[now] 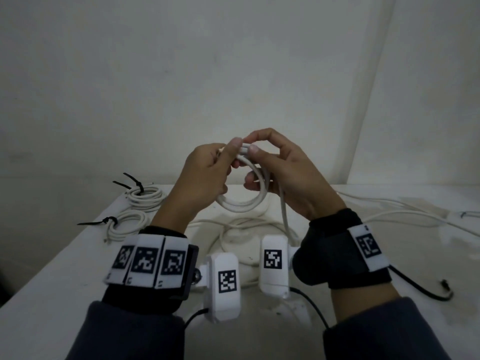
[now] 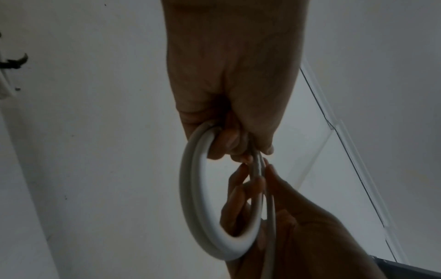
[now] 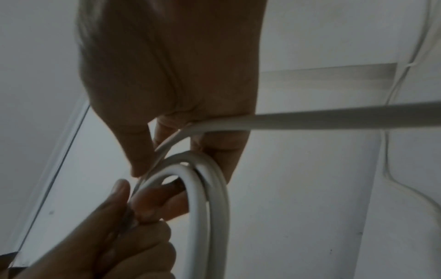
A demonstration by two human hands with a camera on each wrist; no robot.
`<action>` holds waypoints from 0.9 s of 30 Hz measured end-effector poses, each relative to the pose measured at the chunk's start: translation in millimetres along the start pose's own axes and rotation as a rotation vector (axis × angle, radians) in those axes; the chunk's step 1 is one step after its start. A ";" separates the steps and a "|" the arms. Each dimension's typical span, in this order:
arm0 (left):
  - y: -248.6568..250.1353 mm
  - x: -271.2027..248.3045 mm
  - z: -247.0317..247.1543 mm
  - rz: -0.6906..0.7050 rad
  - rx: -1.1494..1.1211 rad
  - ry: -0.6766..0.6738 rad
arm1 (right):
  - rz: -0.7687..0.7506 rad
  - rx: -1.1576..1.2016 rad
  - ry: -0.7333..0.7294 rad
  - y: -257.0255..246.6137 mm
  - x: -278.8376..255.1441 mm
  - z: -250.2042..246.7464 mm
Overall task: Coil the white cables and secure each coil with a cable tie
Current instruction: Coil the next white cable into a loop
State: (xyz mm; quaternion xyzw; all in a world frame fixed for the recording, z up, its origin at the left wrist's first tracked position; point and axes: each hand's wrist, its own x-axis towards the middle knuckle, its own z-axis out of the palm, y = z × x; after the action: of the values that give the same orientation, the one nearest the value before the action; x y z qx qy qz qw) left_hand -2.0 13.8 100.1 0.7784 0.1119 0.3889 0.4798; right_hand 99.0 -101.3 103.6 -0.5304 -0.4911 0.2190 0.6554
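Sleeves and marker-covered wrist bands fill the near edge of the head view; beyond them both hands work above the table.

Left hand: its fingers are curled through the top of the half-made coil, thumb pressed over the turns, holding the loops together. Right hand: thumb and forefinger pinch the cable at the same top point, the other fingers curled under the coil's right side. From there the loose tail drops to the table and runs off among more uncoiled white cable on the right.

Two finished coils sit at the far left, each bound with a black cable tie.

Risk, as I judge it: the turns are kept only by finger pressure (nothing ties them yet), so shifting either grip to draw in the next loop could let them spring apart. The tail could also snag on the neighbouring cable and twist the coil. No spare tie is visible, so reaching for one single-handed may loosen the bundle.
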 end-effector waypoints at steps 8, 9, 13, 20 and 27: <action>-0.8 1.0 -6.7 0.006 0.022 0.013 | -0.084 -0.119 0.052 -4.9 -0.9 8.3; -0.8 1.0 -6.2 0.002 0.013 0.011 | -0.090 -0.117 0.056 -5.1 -1.2 7.9; 0.5 0.9 -3.9 -0.002 -0.006 0.012 | -0.111 -0.101 0.061 -4.8 -1.4 5.6; 0.0 1.3 -10.1 -0.001 -0.081 0.139 | -0.044 0.121 -0.008 -6.0 -2.0 4.4; -0.3 0.5 7.5 -0.021 -0.119 0.213 | 0.099 0.304 -0.067 -0.7 0.2 2.6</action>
State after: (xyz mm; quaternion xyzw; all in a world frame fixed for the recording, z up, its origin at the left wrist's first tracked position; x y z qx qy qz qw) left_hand 3.7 9.3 98.3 0.7017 0.1471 0.4705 0.5145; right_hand 96.7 -100.1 104.2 -0.4410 -0.4471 0.3406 0.6997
